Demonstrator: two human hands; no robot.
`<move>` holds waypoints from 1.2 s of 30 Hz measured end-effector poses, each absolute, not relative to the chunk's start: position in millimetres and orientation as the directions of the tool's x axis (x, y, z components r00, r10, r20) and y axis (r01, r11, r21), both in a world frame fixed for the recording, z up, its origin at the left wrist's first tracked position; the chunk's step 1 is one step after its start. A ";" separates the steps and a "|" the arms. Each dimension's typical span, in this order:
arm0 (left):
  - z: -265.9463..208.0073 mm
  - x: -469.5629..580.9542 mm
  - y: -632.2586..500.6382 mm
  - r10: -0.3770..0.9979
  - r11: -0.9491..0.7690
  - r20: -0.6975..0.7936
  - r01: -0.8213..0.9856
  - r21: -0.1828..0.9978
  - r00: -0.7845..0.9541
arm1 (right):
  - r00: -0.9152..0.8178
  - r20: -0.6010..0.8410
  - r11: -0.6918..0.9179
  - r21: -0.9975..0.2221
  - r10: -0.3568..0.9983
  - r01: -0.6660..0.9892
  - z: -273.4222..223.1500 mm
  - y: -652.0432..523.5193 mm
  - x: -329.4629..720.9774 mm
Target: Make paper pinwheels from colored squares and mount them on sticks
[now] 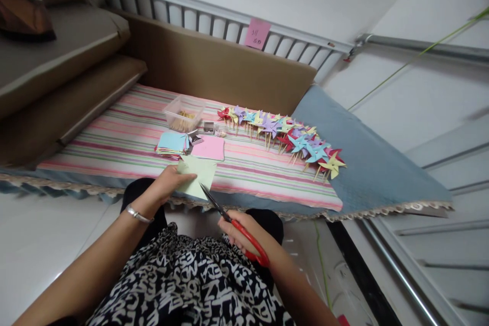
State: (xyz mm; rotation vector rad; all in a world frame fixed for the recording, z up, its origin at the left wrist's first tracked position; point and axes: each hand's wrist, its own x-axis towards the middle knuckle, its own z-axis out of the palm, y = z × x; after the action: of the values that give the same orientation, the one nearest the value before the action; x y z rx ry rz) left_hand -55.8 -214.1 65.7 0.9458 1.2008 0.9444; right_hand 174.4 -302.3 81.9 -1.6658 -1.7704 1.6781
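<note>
My left hand pinches a pale green paper square by its left side, thumb on top. In my right hand are scissors with red handles. Their dark blades point up and left, with the tips at the paper's lower right part; whether they are cutting into it I cannot tell. Just beyond the paper lie a stack of coloured paper squares, blue on top, and a pink paper pile.
A clear plastic box holds wooden sticks. Small containers stand beside it. Several finished paper pinwheels lie on the striped cloth. Behind is a brown board with a pink note; stacked cushions are at left.
</note>
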 end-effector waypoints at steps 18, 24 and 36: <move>68.9 -48.9 -219.0 0.931 0.360 -0.343 -0.160 0.919 0.123 | -0.255 -0.325 -0.151 -0.836 0.911 0.528 64.5 -304.3 164.0; 68.8 -46.6 -220.1 0.933 0.355 -0.340 -0.140 0.924 0.116 | -0.283 -0.295 -0.108 -0.842 0.912 0.529 61.9 -304.3 166.8; 65.7 -47.2 -219.7 0.937 0.341 -0.317 -0.188 0.921 0.148 | -0.285 -0.289 -0.107 -0.849 0.914 0.518 61.9 -304.0 166.2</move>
State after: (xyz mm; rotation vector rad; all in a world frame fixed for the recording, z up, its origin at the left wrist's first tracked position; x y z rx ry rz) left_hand -47.2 -219.7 65.7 0.8634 1.1143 0.9739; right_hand 166.2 -304.0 61.9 -1.5691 -1.7770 1.3590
